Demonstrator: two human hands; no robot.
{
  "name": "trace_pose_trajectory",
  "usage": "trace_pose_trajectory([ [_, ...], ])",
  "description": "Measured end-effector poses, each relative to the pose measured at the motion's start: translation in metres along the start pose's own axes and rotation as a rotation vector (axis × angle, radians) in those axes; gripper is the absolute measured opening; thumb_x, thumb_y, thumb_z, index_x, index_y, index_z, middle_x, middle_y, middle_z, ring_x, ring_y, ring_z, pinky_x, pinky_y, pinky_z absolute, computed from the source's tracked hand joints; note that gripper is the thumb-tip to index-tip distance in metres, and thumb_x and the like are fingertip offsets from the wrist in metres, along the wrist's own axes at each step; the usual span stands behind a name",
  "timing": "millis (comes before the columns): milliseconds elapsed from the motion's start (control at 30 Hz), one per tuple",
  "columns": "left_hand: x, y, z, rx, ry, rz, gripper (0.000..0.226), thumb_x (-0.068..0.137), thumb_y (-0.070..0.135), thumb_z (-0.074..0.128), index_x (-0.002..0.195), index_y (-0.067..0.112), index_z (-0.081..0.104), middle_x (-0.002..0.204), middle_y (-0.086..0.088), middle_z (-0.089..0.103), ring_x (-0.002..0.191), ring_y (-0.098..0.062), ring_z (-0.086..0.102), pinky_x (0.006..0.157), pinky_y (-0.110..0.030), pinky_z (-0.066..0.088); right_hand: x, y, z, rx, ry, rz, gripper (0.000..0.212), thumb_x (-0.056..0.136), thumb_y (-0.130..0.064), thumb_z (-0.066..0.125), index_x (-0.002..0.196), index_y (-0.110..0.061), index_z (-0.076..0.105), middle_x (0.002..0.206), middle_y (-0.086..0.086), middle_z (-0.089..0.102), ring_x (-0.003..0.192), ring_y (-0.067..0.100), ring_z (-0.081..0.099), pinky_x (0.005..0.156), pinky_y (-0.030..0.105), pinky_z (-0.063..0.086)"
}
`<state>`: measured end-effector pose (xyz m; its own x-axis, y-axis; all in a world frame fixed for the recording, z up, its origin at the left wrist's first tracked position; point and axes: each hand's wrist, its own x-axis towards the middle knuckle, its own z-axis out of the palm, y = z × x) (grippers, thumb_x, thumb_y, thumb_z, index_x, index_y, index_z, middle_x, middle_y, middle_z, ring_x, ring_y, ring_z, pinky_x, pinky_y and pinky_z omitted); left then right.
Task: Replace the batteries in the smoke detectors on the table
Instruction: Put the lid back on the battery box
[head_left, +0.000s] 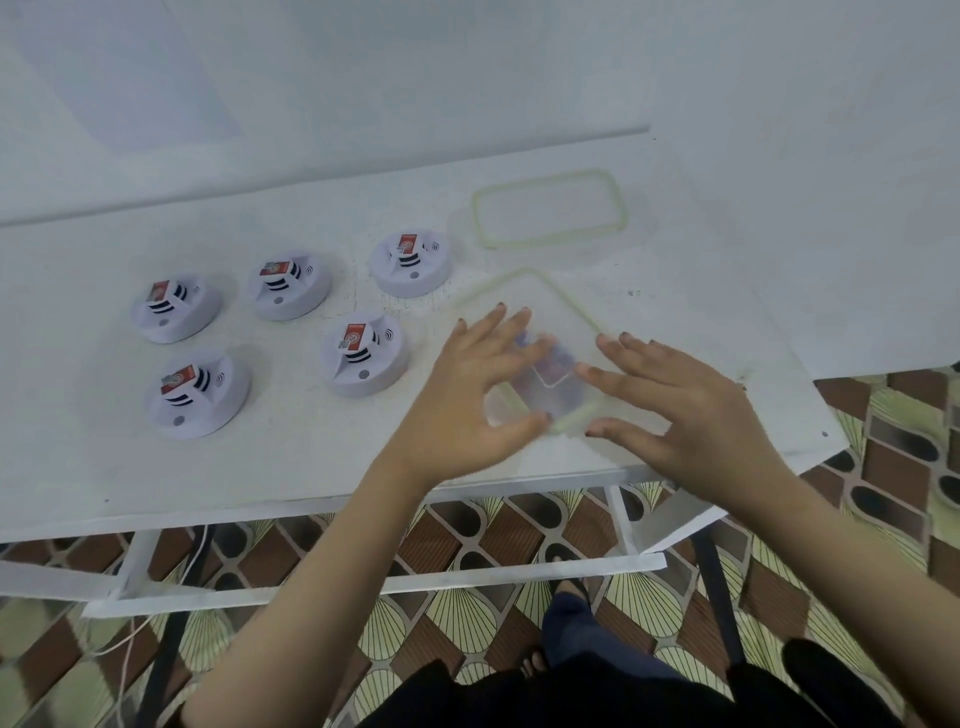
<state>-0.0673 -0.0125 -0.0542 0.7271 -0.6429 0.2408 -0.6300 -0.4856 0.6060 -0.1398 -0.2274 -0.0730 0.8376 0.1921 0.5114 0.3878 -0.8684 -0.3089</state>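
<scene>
Several white round smoke detectors stand on the left half of the white table (270, 467), each with a red-labelled battery on top; the nearest to my hands is one detector (362, 353), and another detector (410, 264) stands behind it. A clear plastic box with a green-sealed lid (540, 296) sits near the front right edge, with blurred bluish and red items (553, 371) inside. My left hand (467, 389) lies with spread fingers over the box's left side, thumb at its near corner. My right hand (691, 410) reaches its straight fingers to the right side.
A second clear lid or box with a green seal (550, 208) lies behind, towards the wall. The table's front edge runs just under my wrists. A patterned tile floor, the table frame and a white cable (124, 649) are below.
</scene>
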Motion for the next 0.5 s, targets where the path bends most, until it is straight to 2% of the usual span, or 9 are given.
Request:
trace_pose_trajectory([
  [67, -0.003, -0.002, 0.012, 0.055, -0.009, 0.035, 0.084, 0.071, 0.067, 0.058, 0.145, 0.034, 0.035, 0.158, 0.006, 0.020, 0.149, -0.010, 0.008, 0.119, -0.031, -0.003, -0.006, -0.014, 0.007, -0.108, 0.094, 0.024, 0.043, 0.084, -0.047, 0.057, 0.115, -0.018, 0.068, 0.125, 0.007, 0.062, 0.118, 0.022, 0.058, 0.095, 0.030, 0.045],
  [100, -0.003, -0.004, 0.015, 0.070, 0.003, 0.052, 0.088, 0.069, 0.068, 0.060, 0.145, 0.033, 0.031, 0.158, 0.009, 0.017, 0.149, -0.010, 0.008, 0.120, -0.031, -0.003, -0.009, -0.021, 0.010, -0.141, 0.112, 0.038, 0.041, 0.085, -0.044, 0.058, 0.115, -0.018, 0.069, 0.125, 0.006, 0.062, 0.117, 0.021, 0.058, 0.093, 0.027, 0.045],
  [233, -0.003, -0.011, 0.021, 0.065, 0.101, 0.106, 0.083, 0.073, 0.054, 0.065, 0.145, 0.028, 0.034, 0.154, 0.010, 0.023, 0.146, -0.010, 0.017, 0.120, -0.029, 0.004, -0.015, -0.025, 0.014, -0.205, 0.137, 0.021, 0.034, 0.085, -0.027, 0.062, 0.117, -0.018, 0.068, 0.125, 0.004, 0.062, 0.118, 0.023, 0.058, 0.088, 0.028, 0.049],
  [400, -0.003, -0.012, 0.027, 0.097, 0.164, 0.130, 0.077, 0.073, 0.046, 0.064, 0.142, 0.022, 0.041, 0.150, 0.007, 0.029, 0.142, -0.013, 0.025, 0.117, -0.041, 0.013, -0.015, -0.017, 0.022, -0.233, 0.233, -0.048, 0.026, 0.087, -0.017, 0.067, 0.114, -0.016, 0.070, 0.120, 0.005, 0.065, 0.113, 0.026, 0.062, 0.086, 0.032, 0.051],
  [500, -0.002, -0.008, 0.016, 0.069, 0.071, 0.085, 0.077, 0.072, 0.055, 0.062, 0.142, 0.028, 0.041, 0.151, 0.012, 0.028, 0.143, -0.006, 0.022, 0.117, -0.028, 0.007, -0.015, -0.012, 0.019, -0.168, 0.195, -0.063, 0.030, 0.087, -0.017, 0.066, 0.117, -0.018, 0.068, 0.124, 0.004, 0.063, 0.115, 0.026, 0.060, 0.091, 0.033, 0.049],
])
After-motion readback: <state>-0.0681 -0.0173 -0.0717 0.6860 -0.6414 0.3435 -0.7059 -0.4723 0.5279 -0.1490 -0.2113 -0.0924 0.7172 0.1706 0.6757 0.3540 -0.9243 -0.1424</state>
